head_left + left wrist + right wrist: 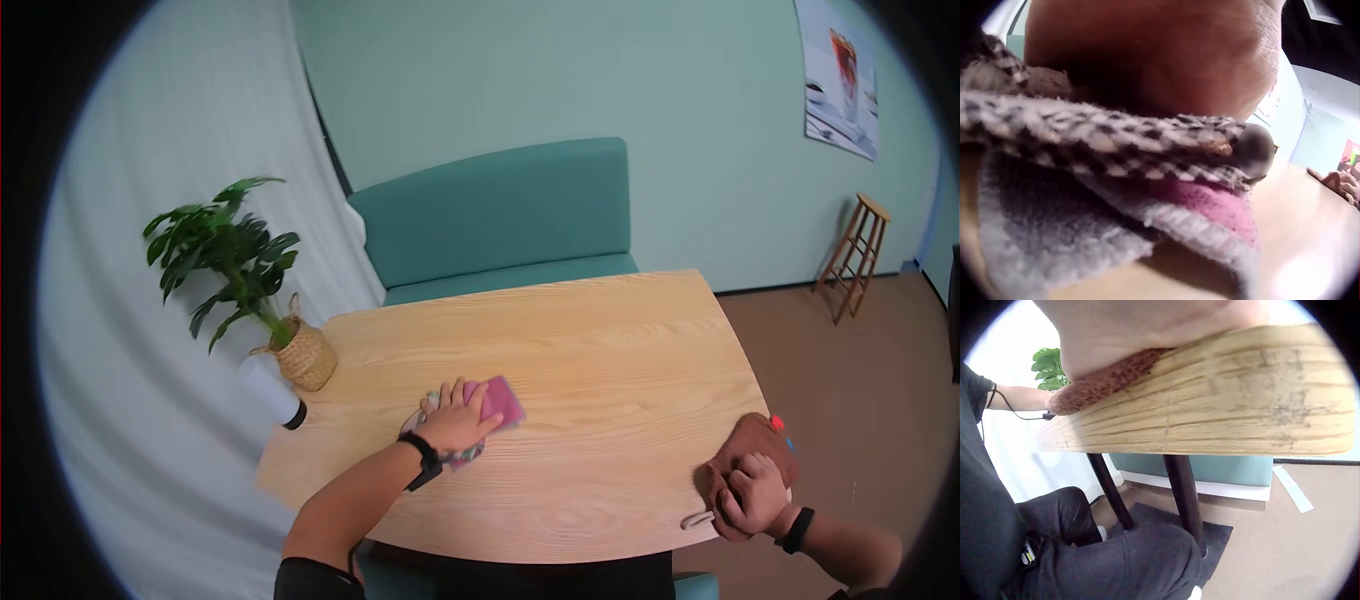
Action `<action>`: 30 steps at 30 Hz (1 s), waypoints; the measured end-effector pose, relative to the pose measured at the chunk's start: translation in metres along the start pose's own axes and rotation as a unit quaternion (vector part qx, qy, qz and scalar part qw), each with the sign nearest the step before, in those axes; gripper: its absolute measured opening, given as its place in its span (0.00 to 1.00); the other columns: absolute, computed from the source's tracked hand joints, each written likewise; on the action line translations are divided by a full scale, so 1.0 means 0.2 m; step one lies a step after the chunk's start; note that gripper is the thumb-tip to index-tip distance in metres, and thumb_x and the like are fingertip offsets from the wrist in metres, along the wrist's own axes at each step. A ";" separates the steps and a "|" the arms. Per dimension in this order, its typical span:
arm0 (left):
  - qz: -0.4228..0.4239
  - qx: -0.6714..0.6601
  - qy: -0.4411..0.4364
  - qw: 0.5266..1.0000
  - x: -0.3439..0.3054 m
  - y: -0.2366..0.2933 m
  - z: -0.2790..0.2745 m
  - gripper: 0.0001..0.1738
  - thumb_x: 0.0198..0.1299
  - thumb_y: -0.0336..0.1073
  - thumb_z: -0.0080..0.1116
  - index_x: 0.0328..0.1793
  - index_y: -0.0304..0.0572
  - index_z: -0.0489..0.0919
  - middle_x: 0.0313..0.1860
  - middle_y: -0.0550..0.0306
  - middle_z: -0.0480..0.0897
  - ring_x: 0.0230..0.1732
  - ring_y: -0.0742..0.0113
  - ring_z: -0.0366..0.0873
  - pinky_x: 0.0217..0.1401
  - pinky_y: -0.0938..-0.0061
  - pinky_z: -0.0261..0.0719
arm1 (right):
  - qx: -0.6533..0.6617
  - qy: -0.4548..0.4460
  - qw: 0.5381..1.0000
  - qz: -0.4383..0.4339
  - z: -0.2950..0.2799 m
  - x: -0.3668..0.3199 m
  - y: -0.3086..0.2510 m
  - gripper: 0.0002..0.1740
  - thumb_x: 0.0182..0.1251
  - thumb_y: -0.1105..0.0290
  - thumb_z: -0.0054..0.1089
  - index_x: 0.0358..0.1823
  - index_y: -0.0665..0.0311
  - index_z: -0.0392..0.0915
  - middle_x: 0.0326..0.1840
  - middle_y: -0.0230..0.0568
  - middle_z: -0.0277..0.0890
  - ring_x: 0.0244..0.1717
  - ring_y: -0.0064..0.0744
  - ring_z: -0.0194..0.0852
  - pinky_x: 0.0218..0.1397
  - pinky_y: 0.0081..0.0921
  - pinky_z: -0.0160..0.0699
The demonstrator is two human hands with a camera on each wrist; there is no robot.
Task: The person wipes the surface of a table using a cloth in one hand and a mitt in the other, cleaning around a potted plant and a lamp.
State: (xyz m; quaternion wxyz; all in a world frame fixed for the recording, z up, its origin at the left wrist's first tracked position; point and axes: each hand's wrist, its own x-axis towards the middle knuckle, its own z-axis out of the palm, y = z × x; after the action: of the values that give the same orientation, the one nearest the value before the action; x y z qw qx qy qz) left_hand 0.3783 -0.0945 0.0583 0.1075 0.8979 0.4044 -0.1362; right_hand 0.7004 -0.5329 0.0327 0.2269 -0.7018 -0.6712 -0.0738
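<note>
My left hand (460, 420) lies with fingers spread on a stack of cloths near the table's middle. A pink cloth (508, 403) shows past the fingertips, and a patterned cloth (468, 454) pokes out beneath the palm. Close up in the left wrist view, a black-and-white checked fold (1104, 140) sits over a grey-edged cloth (1054, 225) with a pink part. At the table's right edge my right hand (757, 493) grips a fuzzy brown cloth (752, 436) with curled fingers. This cloth has a pale loop (697, 520) and small red and blue bits.
A potted plant (305, 355) in a woven basket and a white cylinder with a black end (268, 392) stand at the left of the wooden table (600, 350). Behind it is a green bench (500, 215). A wooden stool (858, 255) stands far right.
</note>
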 end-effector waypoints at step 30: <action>0.026 -0.034 0.005 0.999 1.45 1.30 -0.34 0.52 0.71 0.76 0.46 0.94 0.67 0.47 0.95 0.50 0.40 0.93 0.40 0.33 0.83 0.18 0.31 | 0.016 -0.101 0.994 0.028 -0.07 0.08 0.04 0.16 0.59 0.53 0.67 0.27 0.58 0.80 0.35 0.42 0.71 0.36 0.45 0.72 0.40 0.40 0.71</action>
State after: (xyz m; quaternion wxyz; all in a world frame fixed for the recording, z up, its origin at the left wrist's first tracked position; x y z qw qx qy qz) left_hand 0.7700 -0.0419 0.0477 0.1396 0.9046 0.3860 -0.1151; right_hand 0.7132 -0.5239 0.0487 0.1712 -0.7202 -0.6721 0.0149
